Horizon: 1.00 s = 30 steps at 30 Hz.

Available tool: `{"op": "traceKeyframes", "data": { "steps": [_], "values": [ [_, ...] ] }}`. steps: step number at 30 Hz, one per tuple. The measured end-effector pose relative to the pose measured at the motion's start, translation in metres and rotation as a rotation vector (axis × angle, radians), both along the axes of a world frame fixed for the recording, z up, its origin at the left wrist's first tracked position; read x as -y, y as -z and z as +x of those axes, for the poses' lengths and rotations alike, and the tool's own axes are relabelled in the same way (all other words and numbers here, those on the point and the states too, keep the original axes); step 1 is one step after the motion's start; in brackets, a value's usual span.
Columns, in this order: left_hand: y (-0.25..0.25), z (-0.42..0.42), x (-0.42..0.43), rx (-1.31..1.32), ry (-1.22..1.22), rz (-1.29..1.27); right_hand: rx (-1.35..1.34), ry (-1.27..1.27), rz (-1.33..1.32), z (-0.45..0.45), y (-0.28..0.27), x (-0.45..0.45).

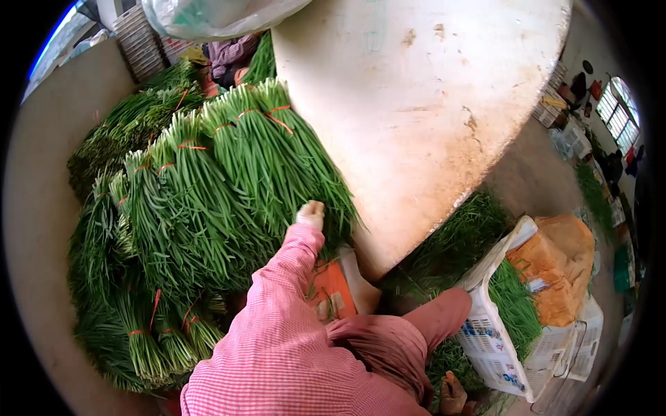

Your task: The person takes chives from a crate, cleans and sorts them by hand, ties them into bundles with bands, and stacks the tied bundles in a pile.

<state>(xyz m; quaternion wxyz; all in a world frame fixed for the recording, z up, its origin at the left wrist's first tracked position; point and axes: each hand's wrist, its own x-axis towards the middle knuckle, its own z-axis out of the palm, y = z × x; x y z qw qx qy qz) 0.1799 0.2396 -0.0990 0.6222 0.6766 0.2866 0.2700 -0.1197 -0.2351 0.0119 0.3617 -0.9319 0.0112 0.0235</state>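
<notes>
My left hand (310, 215) reaches forward in a pink checked sleeve and rests on the leaves at the right side of a big pile of garlic chives (208, 187). Its fingers are curled; what they hold, if anything, is hidden. The bunches have pale stem ends, and red-orange bands (281, 123) tie them. More tied bunches (163, 343) lie below, stems pointing towards me. At the lower right, near my leg, my right hand (452, 395) is partly in view with fingers loosely apart and nothing visible in them. Loose green leaves (454, 360) lie beside it.
A large pale stained slab (430, 104) rises in front of me on the right. To my right, a tilted white plastic crate (489, 340) holds chives and an orange-brown sack (555, 263). A low wall (41, 243) bounds the left. Another person's checked sleeve (232, 54) shows behind the pile.
</notes>
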Motion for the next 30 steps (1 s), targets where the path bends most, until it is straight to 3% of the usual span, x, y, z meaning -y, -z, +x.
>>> {"op": "traceKeyframes", "data": {
  "steps": [1, 2, 3, 4, 6, 8, 10, 11, 12, 15, 16, 18, 19, 21, 22, 23, 26, 27, 28, 29, 30],
  "values": [
    [0.023, -0.015, 0.000, 0.034, 0.172, 0.505, -0.009, -0.026, 0.005, 0.005, -0.006, -0.007],
    [-0.012, -0.044, 0.010, -0.268, 0.572, 0.362, -0.150, 0.132, 0.197, 0.010, -0.017, -0.020],
    [-0.001, -0.065, 0.021, -0.141, 0.737, 0.489, -0.293, 0.297, 0.382, 0.014, -0.023, -0.026],
    [-0.011, -0.085, 0.030, -0.224, 0.731, 0.511, -0.294, 0.288, 0.380, 0.014, -0.015, -0.018],
    [-0.035, -0.121, 0.026, -0.311, 0.485, 0.329, 0.019, -0.134, -0.199, 0.010, 0.004, -0.001],
    [-0.022, -0.123, 0.001, 0.091, -0.035, -0.062, -0.074, -0.088, -0.188, 0.009, 0.006, 0.002],
    [-0.048, -0.124, -0.036, 0.046, -0.246, 0.001, -0.150, -0.045, -0.176, 0.013, 0.013, 0.007],
    [-0.053, -0.121, -0.051, 0.001, -0.288, -0.007, 0.036, -0.205, -0.281, 0.015, 0.025, 0.017],
    [-0.052, -0.115, -0.064, -0.103, -0.294, -0.012, 0.224, -0.357, -0.384, 0.016, 0.027, 0.018],
    [-0.048, -0.102, -0.078, -0.409, -0.246, 0.097, 0.184, -0.244, -0.321, 0.017, 0.011, 0.000],
    [-0.034, -0.096, -0.088, -0.404, -0.237, 0.098, 0.186, -0.235, -0.322, 0.015, 0.012, 0.002],
    [-0.002, -0.083, -0.107, -0.483, -0.162, 0.405, 0.308, -0.337, -0.394, 0.011, 0.016, 0.010],
    [0.000, -0.080, -0.109, -0.494, -0.163, 0.290, 0.304, -0.332, -0.399, 0.008, 0.018, 0.015],
    [0.002, -0.077, -0.112, -0.382, -0.193, 0.388, 0.374, -0.360, -0.432, 0.001, 0.019, 0.021],
    [0.005, -0.081, -0.107, -0.287, -0.212, 0.317, 0.372, -0.354, -0.431, -0.003, 0.020, 0.023],
    [-0.022, -0.093, -0.089, -0.233, -0.266, 0.286, 0.255, -0.249, -0.315, -0.007, 0.018, 0.022],
    [0.006, -0.117, -0.074, 0.043, -0.392, 0.314, 0.057, -0.021, -0.084, -0.013, 0.036, 0.030],
    [0.014, -0.131, -0.059, 0.040, -0.366, 0.482, -0.011, 0.095, 0.031, -0.014, 0.043, 0.033],
    [0.025, -0.145, -0.044, 0.104, -0.212, 0.389, 0.040, 0.072, 0.055, -0.013, 0.038, 0.024],
    [0.046, -0.154, -0.040, -0.104, -0.005, 0.167, 0.033, 0.074, 0.057, -0.013, 0.038, 0.022],
    [0.057, -0.156, -0.037, -0.105, 0.060, 0.102, 0.014, 0.072, 0.034, -0.012, 0.040, 0.020]
  ]
}}
